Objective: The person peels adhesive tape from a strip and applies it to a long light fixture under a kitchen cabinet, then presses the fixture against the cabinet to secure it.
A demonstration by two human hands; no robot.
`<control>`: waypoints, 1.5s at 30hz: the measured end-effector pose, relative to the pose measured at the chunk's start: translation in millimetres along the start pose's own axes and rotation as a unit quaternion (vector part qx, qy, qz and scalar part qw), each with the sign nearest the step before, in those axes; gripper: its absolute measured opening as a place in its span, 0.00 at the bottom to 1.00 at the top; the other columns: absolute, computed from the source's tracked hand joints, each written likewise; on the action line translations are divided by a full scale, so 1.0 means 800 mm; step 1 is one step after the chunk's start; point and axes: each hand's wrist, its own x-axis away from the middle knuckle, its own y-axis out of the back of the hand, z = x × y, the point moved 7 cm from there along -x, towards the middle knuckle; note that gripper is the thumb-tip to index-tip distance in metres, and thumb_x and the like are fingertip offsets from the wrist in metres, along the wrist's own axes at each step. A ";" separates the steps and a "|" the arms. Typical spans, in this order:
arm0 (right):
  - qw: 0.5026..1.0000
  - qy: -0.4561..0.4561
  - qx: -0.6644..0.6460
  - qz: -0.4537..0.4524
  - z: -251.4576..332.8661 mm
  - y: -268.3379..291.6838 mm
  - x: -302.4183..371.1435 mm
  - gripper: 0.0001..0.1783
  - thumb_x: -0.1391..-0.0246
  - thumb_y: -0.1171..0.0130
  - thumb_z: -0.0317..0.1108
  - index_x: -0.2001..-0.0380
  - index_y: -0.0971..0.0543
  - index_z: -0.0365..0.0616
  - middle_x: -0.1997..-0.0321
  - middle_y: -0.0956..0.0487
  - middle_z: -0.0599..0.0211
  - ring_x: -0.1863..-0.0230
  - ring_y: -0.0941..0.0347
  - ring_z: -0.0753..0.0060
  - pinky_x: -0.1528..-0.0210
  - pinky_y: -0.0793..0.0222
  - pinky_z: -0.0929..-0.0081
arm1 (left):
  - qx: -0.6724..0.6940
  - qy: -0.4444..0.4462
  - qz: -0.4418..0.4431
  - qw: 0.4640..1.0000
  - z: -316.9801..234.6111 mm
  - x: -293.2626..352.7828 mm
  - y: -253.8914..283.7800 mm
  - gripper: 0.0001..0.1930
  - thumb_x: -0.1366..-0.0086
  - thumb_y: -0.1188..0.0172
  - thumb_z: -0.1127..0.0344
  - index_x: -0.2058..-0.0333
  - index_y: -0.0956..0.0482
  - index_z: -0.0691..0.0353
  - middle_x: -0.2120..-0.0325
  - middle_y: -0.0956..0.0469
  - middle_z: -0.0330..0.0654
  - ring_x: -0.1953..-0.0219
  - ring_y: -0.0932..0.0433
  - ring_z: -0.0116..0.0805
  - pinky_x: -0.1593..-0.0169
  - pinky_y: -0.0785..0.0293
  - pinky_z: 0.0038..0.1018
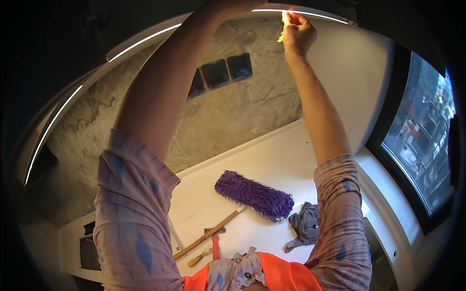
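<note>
Both my arms reach up to the lit strip [310,13] along the underside of a dark overhead cabinet [141,17]. My right hand [299,35] is closed right at the strip, its fingers pinched around a small yellow piece [280,38]. Glare from the light washes out the fingertips, and the kind of thing held does not show. Only the edge of my left hand [238,5] appears at the top of the picture, beside the strip. Its fingers are hidden in the dark.
Below, a white countertop [199,194] holds a purple shaggy duster head [255,195], a grey rag [306,224], a wooden stick [206,236], a red-handled hammer [215,247] and a wooden-handled scraper [198,258]. Dark sockets [215,73] line the mottled wall. A black-framed window [420,131] stands right.
</note>
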 end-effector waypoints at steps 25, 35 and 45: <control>0.931 0.121 0.307 0.157 0.079 0.021 -0.045 0.15 0.52 0.31 0.47 0.68 0.17 0.50 0.68 0.17 0.66 0.66 0.20 0.64 0.63 0.26 0.68 | -0.015 -0.047 -0.007 0.999 0.022 -0.011 -0.017 0.11 0.45 0.40 0.62 0.66 0.15 0.59 0.71 0.16 0.44 0.68 0.17 0.35 0.59 0.23 0.32; 0.929 0.070 0.334 0.141 0.076 0.012 -0.047 0.16 0.57 0.29 0.51 0.72 0.16 0.51 0.71 0.17 0.62 0.67 0.20 0.58 0.62 0.24 0.63 | -0.038 -0.013 -0.002 0.999 0.015 -0.002 -0.012 0.12 0.43 0.41 0.60 0.63 0.15 0.56 0.68 0.16 0.43 0.64 0.17 0.35 0.57 0.23 0.31; 0.973 0.085 0.196 0.087 0.066 0.011 -0.028 0.10 0.60 0.33 0.38 0.74 0.18 0.46 0.73 0.18 0.59 0.69 0.20 0.52 0.64 0.24 0.61 | -0.050 0.001 0.010 0.999 0.015 0.000 -0.014 0.13 0.42 0.40 0.58 0.62 0.15 0.55 0.67 0.16 0.41 0.63 0.17 0.35 0.56 0.23 0.32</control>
